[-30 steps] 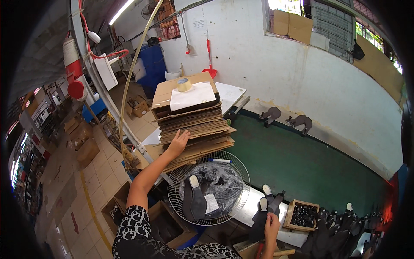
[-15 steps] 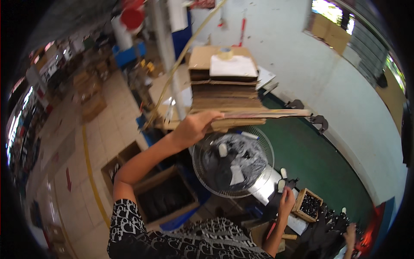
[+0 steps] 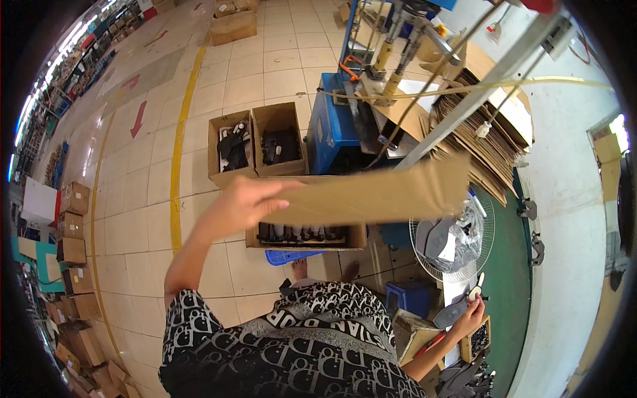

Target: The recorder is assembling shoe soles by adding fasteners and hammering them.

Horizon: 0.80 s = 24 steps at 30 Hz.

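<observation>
My left hand [image 3: 249,207] grips a brown cardboard sheet [image 3: 371,197] by its left end. The sheet reaches right, blurred by motion, above a carton [image 3: 360,239] holding a row of dark pieces [image 3: 302,233]. Its right end comes over the rim of a round wire basket [image 3: 492,239], which contains clear plastic and dark grey pieces. Down at the right, my right hand [image 3: 468,320] has its fingers closed beside a white oval piece [image 3: 475,292] and a dark grey sole-shaped piece [image 3: 451,313]. Whether it grips either one I cannot tell.
Two open cartons [image 3: 230,171] with dark pieces stand on the tiled floor beside a blue machine [image 3: 328,129]. Stacked cardboard [image 3: 474,132] lies at the back right, behind a slanting metal post [image 3: 458,109]. A blue stool [image 3: 408,298] and a wooden box of small black parts [image 3: 479,339] are near my right arm.
The view has swung left, bringing the floor cartons into sight. My left hand has carried the cardboard from beside the stack to above the carton. My right hand stays near the grey pieces.
</observation>
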Each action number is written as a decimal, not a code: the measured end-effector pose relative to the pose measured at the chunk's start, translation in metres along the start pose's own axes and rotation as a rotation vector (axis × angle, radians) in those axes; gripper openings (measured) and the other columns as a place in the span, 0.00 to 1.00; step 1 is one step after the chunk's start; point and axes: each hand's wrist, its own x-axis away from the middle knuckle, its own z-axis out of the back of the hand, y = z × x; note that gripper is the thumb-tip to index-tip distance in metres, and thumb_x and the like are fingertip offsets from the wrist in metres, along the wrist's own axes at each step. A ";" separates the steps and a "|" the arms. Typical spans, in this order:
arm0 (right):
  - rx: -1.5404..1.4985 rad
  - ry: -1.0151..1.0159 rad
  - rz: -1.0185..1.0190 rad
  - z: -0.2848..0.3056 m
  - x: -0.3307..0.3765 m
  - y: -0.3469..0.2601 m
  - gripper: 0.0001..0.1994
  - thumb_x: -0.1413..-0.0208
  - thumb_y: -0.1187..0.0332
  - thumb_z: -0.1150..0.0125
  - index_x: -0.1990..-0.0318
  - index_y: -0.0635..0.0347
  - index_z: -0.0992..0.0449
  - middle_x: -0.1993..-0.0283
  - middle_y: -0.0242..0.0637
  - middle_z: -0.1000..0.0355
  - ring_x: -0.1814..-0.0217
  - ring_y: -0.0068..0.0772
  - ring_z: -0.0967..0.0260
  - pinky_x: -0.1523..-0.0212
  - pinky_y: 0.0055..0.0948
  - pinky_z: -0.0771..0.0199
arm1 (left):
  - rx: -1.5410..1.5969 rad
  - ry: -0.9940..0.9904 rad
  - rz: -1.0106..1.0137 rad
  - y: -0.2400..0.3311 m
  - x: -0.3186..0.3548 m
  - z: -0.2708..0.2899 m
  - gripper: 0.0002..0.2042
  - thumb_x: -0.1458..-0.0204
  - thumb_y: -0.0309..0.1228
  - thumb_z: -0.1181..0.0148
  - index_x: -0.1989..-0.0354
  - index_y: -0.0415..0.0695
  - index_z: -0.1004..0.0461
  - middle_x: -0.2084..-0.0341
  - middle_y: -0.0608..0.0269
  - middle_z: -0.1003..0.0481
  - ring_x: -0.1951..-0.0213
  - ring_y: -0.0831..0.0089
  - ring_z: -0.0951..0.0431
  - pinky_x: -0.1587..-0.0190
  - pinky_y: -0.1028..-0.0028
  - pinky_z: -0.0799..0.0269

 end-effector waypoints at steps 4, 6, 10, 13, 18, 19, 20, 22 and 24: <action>0.017 -0.035 0.016 -0.012 0.023 -0.027 0.15 0.34 0.64 0.53 0.51 0.66 0.27 0.56 0.37 0.26 0.61 0.25 0.29 0.58 0.24 0.31 | -0.350 0.197 -0.160 -0.082 0.050 -0.067 0.25 0.54 0.18 0.46 0.42 0.39 0.32 0.45 0.54 0.30 0.45 0.62 0.28 0.45 0.67 0.31; 0.075 -0.097 0.033 -0.019 0.033 -0.038 0.14 0.34 0.65 0.53 0.52 0.67 0.26 0.57 0.36 0.25 0.62 0.24 0.29 0.60 0.23 0.30 | -0.512 0.275 -0.189 -0.123 0.063 -0.109 0.27 0.54 0.18 0.47 0.41 0.39 0.34 0.40 0.54 0.34 0.39 0.61 0.33 0.39 0.64 0.35; 0.101 -0.111 0.042 -0.033 0.049 -0.058 0.13 0.35 0.65 0.52 0.53 0.64 0.25 0.59 0.36 0.25 0.65 0.24 0.27 0.63 0.24 0.29 | -0.746 0.267 -0.106 -0.219 0.072 -0.185 0.26 0.50 0.23 0.49 0.38 0.40 0.37 0.35 0.53 0.42 0.33 0.60 0.44 0.33 0.53 0.51; 0.142 -0.152 0.064 -0.039 0.057 -0.069 0.13 0.34 0.65 0.52 0.53 0.64 0.25 0.59 0.36 0.25 0.65 0.23 0.27 0.63 0.24 0.28 | -0.865 0.223 -0.103 -0.279 0.077 -0.225 0.27 0.49 0.29 0.48 0.37 0.43 0.38 0.35 0.53 0.43 0.32 0.61 0.46 0.32 0.47 0.57; 0.209 -0.170 0.077 -0.044 0.065 -0.085 0.13 0.35 0.67 0.52 0.54 0.66 0.25 0.61 0.36 0.25 0.65 0.23 0.28 0.62 0.24 0.27 | -0.928 0.065 -0.049 -0.332 0.091 -0.256 0.26 0.49 0.31 0.48 0.38 0.46 0.37 0.32 0.54 0.48 0.30 0.60 0.53 0.33 0.42 0.61; 0.204 -0.164 0.078 -0.043 0.065 -0.084 0.13 0.35 0.67 0.52 0.55 0.67 0.25 0.62 0.36 0.25 0.66 0.24 0.27 0.62 0.24 0.27 | -0.916 0.041 -0.052 -0.333 0.091 -0.258 0.25 0.48 0.31 0.49 0.38 0.46 0.37 0.32 0.53 0.49 0.30 0.59 0.54 0.34 0.40 0.62; 0.212 -0.164 0.083 -0.041 0.066 -0.083 0.13 0.35 0.67 0.52 0.55 0.67 0.25 0.62 0.36 0.25 0.66 0.24 0.27 0.62 0.24 0.27 | -0.907 0.044 -0.051 -0.334 0.091 -0.261 0.25 0.48 0.31 0.49 0.38 0.46 0.37 0.32 0.53 0.49 0.30 0.59 0.54 0.34 0.40 0.62; 0.237 -0.156 0.072 -0.038 0.070 -0.083 0.13 0.35 0.66 0.52 0.55 0.67 0.25 0.63 0.37 0.25 0.66 0.24 0.27 0.63 0.24 0.27 | -0.915 0.015 -0.027 -0.335 0.089 -0.265 0.25 0.48 0.31 0.49 0.38 0.46 0.37 0.32 0.53 0.49 0.30 0.59 0.54 0.34 0.40 0.62; 0.248 -0.149 0.075 -0.035 0.072 -0.076 0.13 0.35 0.66 0.51 0.55 0.67 0.25 0.64 0.37 0.25 0.66 0.24 0.28 0.63 0.24 0.27 | -0.865 0.013 0.008 -0.335 0.081 -0.269 0.26 0.48 0.31 0.50 0.37 0.46 0.38 0.32 0.53 0.50 0.30 0.60 0.55 0.35 0.39 0.61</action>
